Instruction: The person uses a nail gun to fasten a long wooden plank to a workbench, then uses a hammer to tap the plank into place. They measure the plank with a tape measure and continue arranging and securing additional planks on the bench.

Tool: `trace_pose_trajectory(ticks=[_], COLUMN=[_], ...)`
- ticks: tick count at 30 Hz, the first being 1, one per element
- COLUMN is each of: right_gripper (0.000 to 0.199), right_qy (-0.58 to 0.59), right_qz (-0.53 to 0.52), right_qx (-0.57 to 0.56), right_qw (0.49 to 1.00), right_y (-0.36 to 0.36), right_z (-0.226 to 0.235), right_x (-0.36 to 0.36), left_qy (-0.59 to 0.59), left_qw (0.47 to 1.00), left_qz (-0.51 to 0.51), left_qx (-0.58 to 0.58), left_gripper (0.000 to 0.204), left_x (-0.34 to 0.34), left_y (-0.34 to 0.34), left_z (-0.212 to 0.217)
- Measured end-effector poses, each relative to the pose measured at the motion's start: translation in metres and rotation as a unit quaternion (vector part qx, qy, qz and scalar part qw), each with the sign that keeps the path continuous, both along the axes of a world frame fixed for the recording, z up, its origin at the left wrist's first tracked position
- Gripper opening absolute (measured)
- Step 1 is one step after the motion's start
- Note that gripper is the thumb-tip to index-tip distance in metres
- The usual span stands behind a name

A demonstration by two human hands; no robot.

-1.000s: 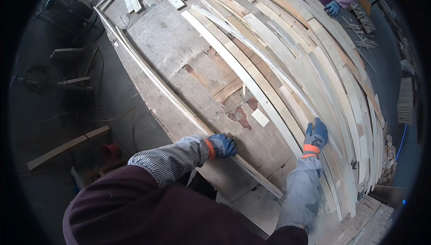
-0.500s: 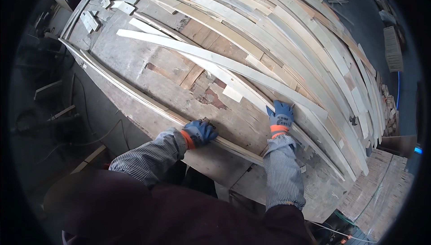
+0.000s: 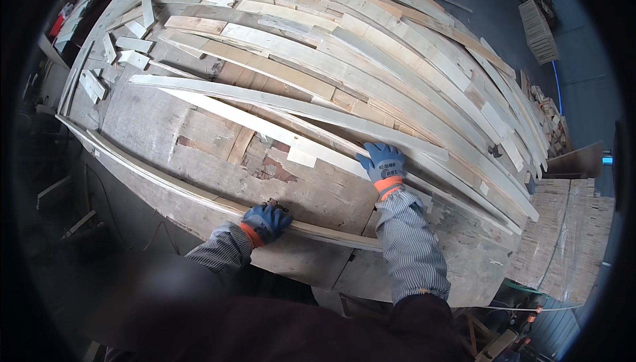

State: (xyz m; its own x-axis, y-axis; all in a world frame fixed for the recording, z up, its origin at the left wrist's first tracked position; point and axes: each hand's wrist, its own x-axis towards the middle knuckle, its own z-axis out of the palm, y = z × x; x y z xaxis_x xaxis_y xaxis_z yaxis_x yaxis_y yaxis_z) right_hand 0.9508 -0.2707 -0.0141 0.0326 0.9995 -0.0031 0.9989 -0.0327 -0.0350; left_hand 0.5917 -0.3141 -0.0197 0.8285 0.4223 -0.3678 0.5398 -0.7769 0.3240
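Two gloved hands are at work, both in blue gloves with orange cuffs and striped sleeves. The left hand (image 3: 266,219) is closed over a long thin wooden strip (image 3: 165,180) that runs along the near edge of the table (image 3: 146,120), fingers curled over its top. The right hand (image 3: 381,163) lies flat, fingers spread, pressing on the end of a long pale slat (image 3: 265,126) that crosses the table diagonally; it grips nothing.

One edge strip and one slat are under the hands. Behind them lies a broad stack of long slats (image 3: 371,63), too many and too overlapped to count, fanned from the upper left to the right. A second long slat (image 3: 285,107) lies just beyond the pressed one, nearly parallel. About six short offcuts (image 3: 126,50) are scattered at the far left corner, and one small pale chip (image 3: 301,157) sits on the worn board between the hands.

The bare, scuffed part of the table is a wedge between the edge strip and the pressed slat, widest at the left. To the right the stack closes in just behind the right hand. A pile of flat sheets (image 3: 563,236) stands beside the right end of the table, and another stacked pile (image 3: 538,27) rests on the floor far behind.
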Motion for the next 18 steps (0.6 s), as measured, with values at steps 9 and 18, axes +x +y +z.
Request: trace_pose_trajectory(ticks=[9,18], right_gripper=[0.055,0.039], right_qy=[-0.049,0.086], right_qz=[-0.065,-0.048], right_qx=[-0.006,-0.04], right_qw=[0.997,0.994], right_y=[0.083,0.115], right_z=[0.002,0.033], right_x=[-0.01,0.008], left_qy=[-0.036,-0.073], left_qw=[0.999,0.997], left_qz=[0.021,0.025], left_qx=[-0.004,0.016], left_gripper=[0.019,0.015], left_x=[0.003,-0.009], left_y=[0.004,0.004], left_z=[0.0,-0.002])
